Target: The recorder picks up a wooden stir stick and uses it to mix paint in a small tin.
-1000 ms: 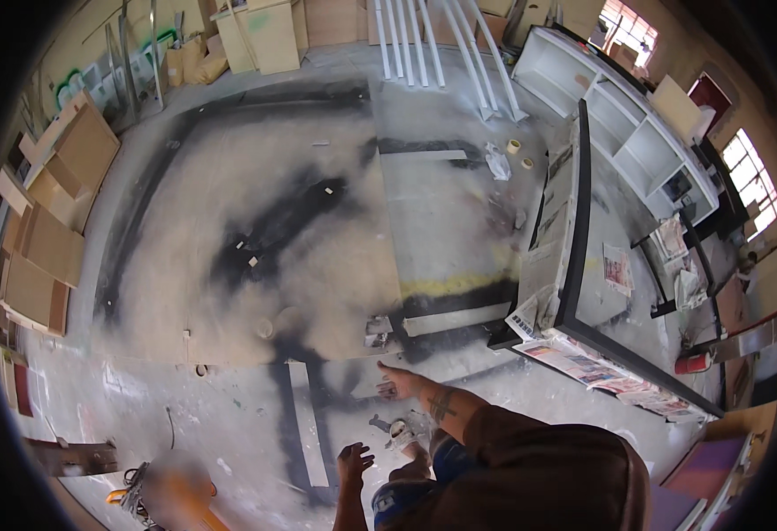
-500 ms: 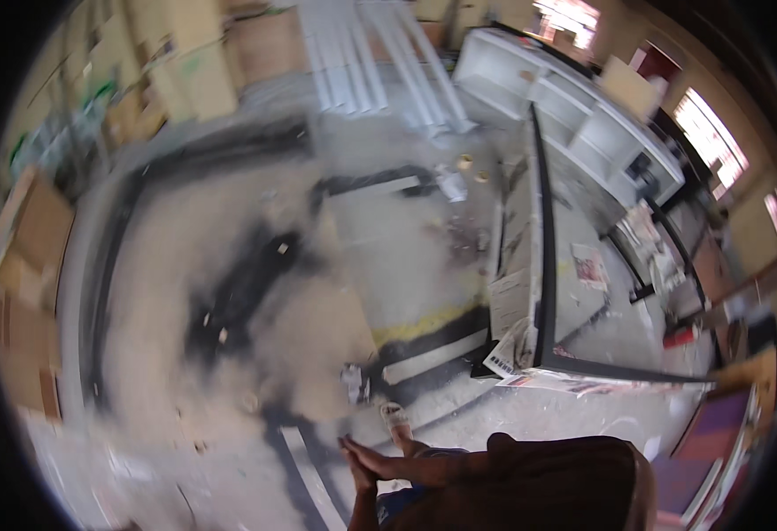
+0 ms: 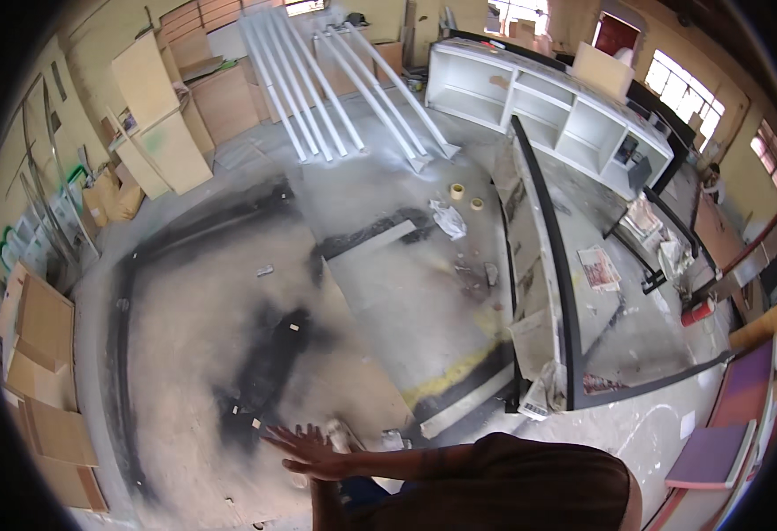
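Note:
My right hand (image 3: pixel 319 459) reaches in from the right, bare and holding nothing, with its fingers stretched out toward the left. My left hand (image 3: pixel 310 435) meets it at the lower middle of the view. The right hand overlaps much of it; the fingers that show look straight and spread. No object shows between the two hands. Below them, my left forearm (image 3: pixel 326 506) rises from the lower edge. A foot in a sandal (image 3: pixel 344 435) is just beyond the hands, on a floor stained with black paint.
White-painted bars (image 3: pixel 304 97) lean at the back. A white shelf unit (image 3: pixel 548 102) stands back right. A black-edged frame (image 3: pixel 555 265) rises at right, near tape rolls (image 3: pixel 456 190) and crumpled paper (image 3: pixel 448 219). Cardboard boxes (image 3: pixel 41 336) line the left; purple-topped panels (image 3: pixel 711 456) are lower right.
My hands have gone from pressed together to overlapping with spread fingers, and sit further left in view. The view has shifted, and the foot appears closer to the hands.

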A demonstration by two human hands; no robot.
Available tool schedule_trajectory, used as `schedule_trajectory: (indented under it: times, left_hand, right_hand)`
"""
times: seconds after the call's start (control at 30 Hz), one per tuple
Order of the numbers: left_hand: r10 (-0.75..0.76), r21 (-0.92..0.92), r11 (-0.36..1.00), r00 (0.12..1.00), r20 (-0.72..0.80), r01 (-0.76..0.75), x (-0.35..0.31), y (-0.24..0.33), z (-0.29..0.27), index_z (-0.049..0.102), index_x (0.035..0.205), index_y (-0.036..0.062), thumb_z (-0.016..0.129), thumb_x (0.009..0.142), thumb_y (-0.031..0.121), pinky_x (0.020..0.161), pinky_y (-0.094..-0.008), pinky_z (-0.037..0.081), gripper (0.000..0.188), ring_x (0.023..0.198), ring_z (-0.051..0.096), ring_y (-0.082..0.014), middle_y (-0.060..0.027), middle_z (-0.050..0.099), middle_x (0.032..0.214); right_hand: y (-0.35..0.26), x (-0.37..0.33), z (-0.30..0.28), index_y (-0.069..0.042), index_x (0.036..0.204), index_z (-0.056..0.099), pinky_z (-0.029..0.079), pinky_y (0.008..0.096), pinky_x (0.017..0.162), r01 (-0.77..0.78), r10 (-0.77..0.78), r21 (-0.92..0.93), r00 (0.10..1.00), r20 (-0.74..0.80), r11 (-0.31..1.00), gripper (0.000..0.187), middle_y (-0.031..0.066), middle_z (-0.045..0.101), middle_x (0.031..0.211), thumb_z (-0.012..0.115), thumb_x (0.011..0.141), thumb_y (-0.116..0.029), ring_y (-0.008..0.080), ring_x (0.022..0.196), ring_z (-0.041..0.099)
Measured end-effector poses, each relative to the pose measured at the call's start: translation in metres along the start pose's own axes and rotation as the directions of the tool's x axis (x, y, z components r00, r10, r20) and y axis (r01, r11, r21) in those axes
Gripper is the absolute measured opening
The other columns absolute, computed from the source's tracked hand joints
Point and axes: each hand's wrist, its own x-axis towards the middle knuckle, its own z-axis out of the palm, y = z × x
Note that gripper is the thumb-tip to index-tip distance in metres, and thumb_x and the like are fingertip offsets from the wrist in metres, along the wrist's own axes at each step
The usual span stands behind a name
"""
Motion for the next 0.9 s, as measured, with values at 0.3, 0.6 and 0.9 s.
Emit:
schedule_trajectory:
  times: [0.3, 0.6, 0.9]
  left_hand:
    - [-0.275, 0.334, 0.916, 0.954, 0.122, 0.221, 0.148, 0.030, 0.169, 0.018, 0.161, 0.0037, 0.024, 0.103, 0.067, 0.126, -0.0423, 0.009, 0.086, 0.156, 0.011, -0.0254, -0.0107, 0.013, 0.170]
    - [-0.490, 0.611, 0.002, 0.532, 0.690, -0.791, 0.286, -0.004, 0.356, 0.036, 0.153, -0.0021, 0.030, 0.104, 0.054, 0.124, -0.0557, 0.005, 0.075, 0.151, 0.022, -0.0437, -0.0249, 0.027, 0.163]
    - [-0.579, 0.622, -0.706, 0.782, -0.231, -0.339, 0.506, -0.065, 0.257, 0.048, 0.148, 0.0033, 0.033, 0.108, 0.034, 0.118, -0.0627, 0.020, 0.052, 0.143, 0.041, -0.0391, -0.0222, 0.048, 0.151]
  right_hand:
    - [0.068, 0.157, -0.133, -0.021, 0.157, 0.037, 0.000, 0.0577, 0.123, -0.171, 0.165, -0.068, 0.983, -0.078, 0.983, 0.051, 0.0167, 0.015, 0.169, 0.038, 0.107, -0.034, 0.0350, 0.157, 0.006]
    - [0.010, 0.242, -0.273, -0.005, 0.151, 0.043, 0.024, 0.0470, 0.121, 0.014, 0.650, 0.873, 0.662, -0.374, 0.488, 0.058, 0.0131, 0.034, 0.162, 0.030, 0.110, -0.044, 0.0308, 0.149, 0.031]
    - [0.012, 0.238, -0.528, 0.000, 0.148, 0.045, 0.027, 0.0501, 0.118, 0.524, 0.232, 0.629, 0.633, -0.739, 0.574, 0.070, 0.0187, 0.047, 0.153, 0.029, 0.106, -0.054, 0.0330, 0.141, 0.044]
